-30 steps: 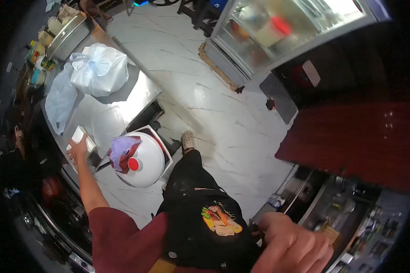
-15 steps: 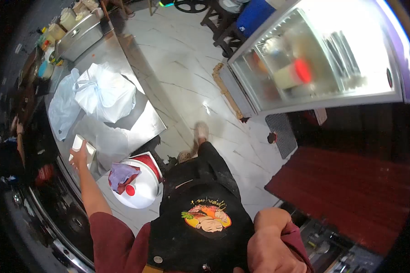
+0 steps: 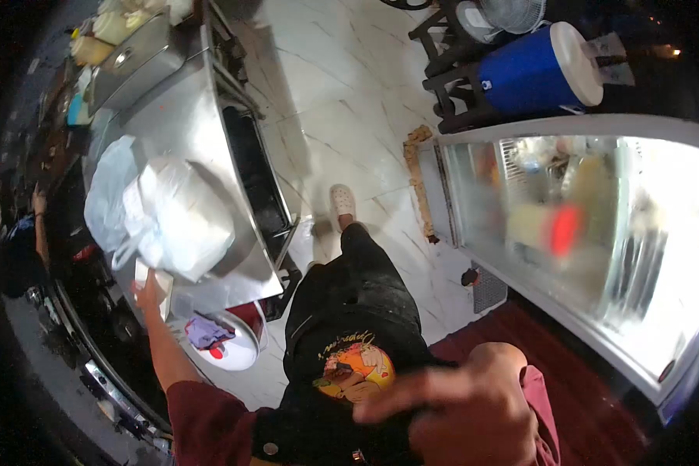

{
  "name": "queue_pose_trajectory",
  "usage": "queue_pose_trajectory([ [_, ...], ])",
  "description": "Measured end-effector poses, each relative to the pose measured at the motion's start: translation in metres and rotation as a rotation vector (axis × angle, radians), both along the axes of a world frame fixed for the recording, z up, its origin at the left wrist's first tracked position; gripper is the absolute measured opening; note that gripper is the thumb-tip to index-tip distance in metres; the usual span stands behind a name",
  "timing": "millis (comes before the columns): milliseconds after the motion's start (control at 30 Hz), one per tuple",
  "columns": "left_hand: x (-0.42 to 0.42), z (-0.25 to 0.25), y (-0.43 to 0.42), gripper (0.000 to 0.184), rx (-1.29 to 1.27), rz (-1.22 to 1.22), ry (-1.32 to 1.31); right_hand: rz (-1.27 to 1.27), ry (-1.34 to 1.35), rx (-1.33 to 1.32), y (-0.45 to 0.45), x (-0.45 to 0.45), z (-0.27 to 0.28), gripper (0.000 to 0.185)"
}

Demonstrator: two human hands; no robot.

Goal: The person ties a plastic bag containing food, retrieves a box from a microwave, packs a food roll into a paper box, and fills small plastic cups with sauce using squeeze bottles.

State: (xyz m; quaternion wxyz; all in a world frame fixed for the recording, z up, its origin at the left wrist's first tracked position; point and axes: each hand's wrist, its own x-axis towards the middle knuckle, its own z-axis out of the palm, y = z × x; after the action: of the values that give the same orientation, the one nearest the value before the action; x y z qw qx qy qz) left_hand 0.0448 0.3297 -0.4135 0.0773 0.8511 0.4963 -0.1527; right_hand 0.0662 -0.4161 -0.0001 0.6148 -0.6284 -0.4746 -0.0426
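My left hand (image 3: 146, 293) is closed on a small white box (image 3: 165, 293) at the near left corner of the steel table. The box is partly behind the hand and lies right by a knotted white plastic bag (image 3: 182, 221) with bulky contents. A thinner, bluish plastic bag (image 3: 110, 186) rests against it on the left. In front of my black apron (image 3: 349, 342), my right hand (image 3: 474, 404) is raised and smeared by motion. One finger stretches out to the left, and nothing shows in that hand.
Below the steel table (image 3: 163, 116) stands a white lidded bin (image 3: 241, 349) with a purple cloth (image 3: 208, 332) on top. A lit glass-front display fridge (image 3: 567, 295) fills the right side. Behind it are a blue cooler (image 3: 520, 70) and a fan (image 3: 512, 12). Tiled floor lies between.
The view has turned, bringing the blue cooler and fan fully into sight. My right hand has come up and inward before the apron. The white box in my left hand is now against the knotted bag.
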Motion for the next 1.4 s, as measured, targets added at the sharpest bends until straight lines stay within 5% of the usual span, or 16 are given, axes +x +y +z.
queue_pose_trajectory([
  [100,0.004,-0.004,0.007,0.107,0.047,-0.583,0.416,-0.139,0.221,-0.275,-0.020,0.069,-0.028,0.031],
  [200,-0.018,-0.006,0.029,0.093,0.193,-0.579,0.490,-0.205,0.243,-0.587,-0.019,0.122,-0.056,0.031],
  [300,-0.024,-0.013,-0.001,0.121,0.098,0.174,-0.069,-0.331,0.238,-0.952,-0.008,0.152,-0.111,0.020],
  [367,-0.027,-0.019,-0.013,0.122,0.149,0.165,-0.097,-0.229,0.243,-1.262,0.003,0.173,-0.130,0.034],
  [433,0.004,0.033,-0.064,0.126,0.119,0.307,-0.083,-0.093,0.377,-1.334,0.000,0.185,-0.172,0.038],
  [500,0.034,0.081,-0.099,0.126,0.074,0.393,-0.058,0.015,0.337,-1.210,0.008,0.212,-0.195,0.042],
  [667,0.041,0.064,-0.088,0.120,0.119,0.461,-0.189,-0.053,0.442,-1.021,0.050,0.272,-0.239,0.038],
  [1133,0.098,0.084,-0.059,0.137,0.091,0.392,-0.237,0.047,0.503,-1.335,0.124,0.417,-0.293,0.016],
  [1400,0.108,0.104,-0.054,0.137,-0.014,0.398,-0.145,-0.062,0.303,-1.141,0.143,0.518,-0.322,0.028],
])
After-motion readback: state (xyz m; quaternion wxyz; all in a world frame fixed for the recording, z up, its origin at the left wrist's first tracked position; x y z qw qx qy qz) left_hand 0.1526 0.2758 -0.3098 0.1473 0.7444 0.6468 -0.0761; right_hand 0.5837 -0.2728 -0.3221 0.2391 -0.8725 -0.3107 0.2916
